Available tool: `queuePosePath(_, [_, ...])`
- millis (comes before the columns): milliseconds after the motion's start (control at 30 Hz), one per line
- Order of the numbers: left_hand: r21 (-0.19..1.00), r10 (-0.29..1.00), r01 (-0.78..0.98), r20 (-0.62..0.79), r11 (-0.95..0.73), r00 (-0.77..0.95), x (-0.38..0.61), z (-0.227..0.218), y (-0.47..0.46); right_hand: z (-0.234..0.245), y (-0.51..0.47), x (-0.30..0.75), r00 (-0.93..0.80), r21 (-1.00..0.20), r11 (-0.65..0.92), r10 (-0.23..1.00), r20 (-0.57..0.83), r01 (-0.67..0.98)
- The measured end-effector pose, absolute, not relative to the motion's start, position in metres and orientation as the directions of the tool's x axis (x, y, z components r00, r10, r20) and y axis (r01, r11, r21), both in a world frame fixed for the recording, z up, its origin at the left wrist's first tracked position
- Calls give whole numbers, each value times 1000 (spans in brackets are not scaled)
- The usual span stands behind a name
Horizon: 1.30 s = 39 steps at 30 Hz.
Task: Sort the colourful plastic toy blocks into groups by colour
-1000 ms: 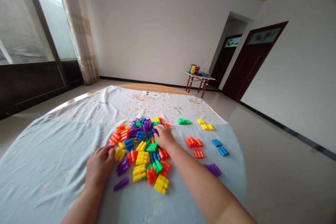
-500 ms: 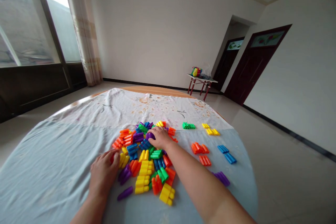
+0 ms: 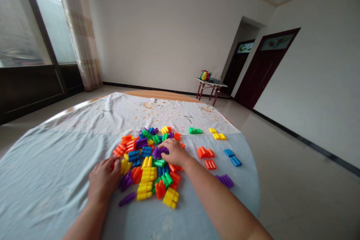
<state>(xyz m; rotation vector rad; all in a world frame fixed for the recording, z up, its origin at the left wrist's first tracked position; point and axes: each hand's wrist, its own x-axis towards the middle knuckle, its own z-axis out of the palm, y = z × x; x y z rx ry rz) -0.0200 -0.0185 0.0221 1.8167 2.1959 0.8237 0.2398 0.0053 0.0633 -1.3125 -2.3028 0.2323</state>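
A pile of colourful plastic building blocks, shaped like joined rounded tubes, lies on the cloth. My right hand (image 3: 174, 152) reaches into the middle of it, thumb and fingers closed on a purple block (image 3: 159, 152). At the pile's left edge, my left hand (image 3: 103, 175) rests with curled fingers over a red block (image 3: 113, 164), which shows only in part. Beside those fingers is a yellow block (image 3: 125, 166). Closer to me lie a narrow purple piece (image 3: 127, 199) and another yellow block (image 3: 171, 198).
Right of the pile lie separate groups by colour: a green block (image 3: 195, 131), yellow blocks (image 3: 219, 136), orange blocks (image 3: 206, 152), blue blocks (image 3: 233, 157) and a purple group (image 3: 225, 180). A light blue cloth (image 3: 56, 180) covers the round table. A small table (image 3: 210, 82) stands by the far wall.
My right hand has come slightly nearer to me in the pile, with the purple block at its fingertips. My left hand stays at the left edge. The whole view has shifted a little.
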Motion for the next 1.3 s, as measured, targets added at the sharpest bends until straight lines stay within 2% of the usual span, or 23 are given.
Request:
queuePosePath(300, [472,963,873,159,119,-217,-27,17,-11,48,-10,207,-323,-253,406,893,314,878])
queuePosePath(400, [458,965,877,129,144,-226,-24,20,-10,51,-16,209,-311,-264,401,894,324,877])
queuePosePath(467, [460,964,874,123,154,-235,-22,23,-12,57,-24,217,-286,-331,399,896,341,855])
queuePosePath(567, [462,962,877,154,132,-226,-22,25,-15,66,-41,242,-233,-505,394,906,352,768])
queuePosePath(667, [466,960,878,179,110,-215,-23,24,-16,71,-59,272,-192,-668,314,949,251,675])
queuePosePath(733, [471,958,876,186,106,-216,-23,22,-16,69,-68,288,-203,-708,254,966,157,659])
queuePosePath(833, [474,958,875,193,98,-212,-22,22,-16,60,-76,298,-226,-641,236,969,100,731])
queuePosePath(933, [478,959,873,191,95,-208,-21,22,-18,52,-80,297,-195,-562,279,959,206,779])
queuePosePath(1033, [476,961,874,186,93,-204,-21,23,-19,50,-87,295,-145,-581,321,933,330,748])
queuePosePath(1100, [473,962,876,184,92,-200,-21,23,-19,50,-93,295,-145,-597,344,923,356,725])
queuePosePath(1300, [464,959,880,187,103,-211,-21,24,-18,39,-103,290,-197,-547,330,937,289,770])
